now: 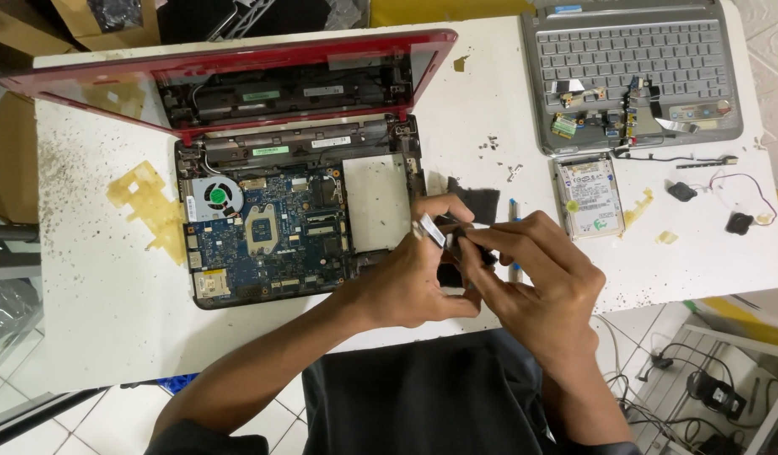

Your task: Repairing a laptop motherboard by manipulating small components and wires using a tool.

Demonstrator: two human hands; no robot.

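My left hand and my right hand meet over the table's front edge, both pinching a small black part with a flat white ribbon cable. They sit just right of an opened red laptop whose blue motherboard and round fan lie bare. The fingers hide most of the small part.
A silver laptop keyboard deck with loose connectors lies at the back right, a hard drive in front of it. Two small black speakers with wires, screws and yellow tape scraps dot the white table.
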